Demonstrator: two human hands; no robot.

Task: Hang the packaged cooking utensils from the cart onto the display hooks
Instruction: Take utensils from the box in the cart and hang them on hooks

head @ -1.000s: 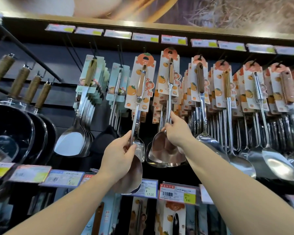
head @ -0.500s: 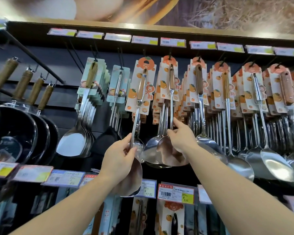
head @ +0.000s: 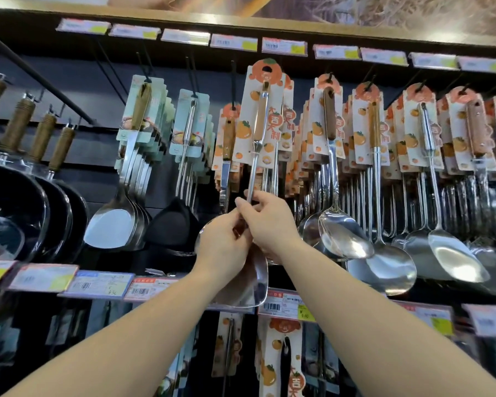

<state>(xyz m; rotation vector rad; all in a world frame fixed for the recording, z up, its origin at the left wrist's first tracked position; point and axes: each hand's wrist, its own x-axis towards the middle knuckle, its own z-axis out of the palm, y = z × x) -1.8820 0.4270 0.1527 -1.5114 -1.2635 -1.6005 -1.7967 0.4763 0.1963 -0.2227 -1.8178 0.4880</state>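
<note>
Now: right hand [head: 269,222] has joined left hand [head: 224,247], both gripping carded spatula [head: 259,133] shaft, raised toward hook [head: 233,78]; hanging imminent

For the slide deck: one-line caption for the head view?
Both hands lift a carded spatula toward a display hook.

I see the spatula [head: 257,179], steel with a wooden grip on a white card printed with oranges, held nearly upright, its blade low near the price strip. Its card top reaches the hook [head: 233,81] row, overlapping the hung utensils [head: 378,144] carded alike beside it.
</note>
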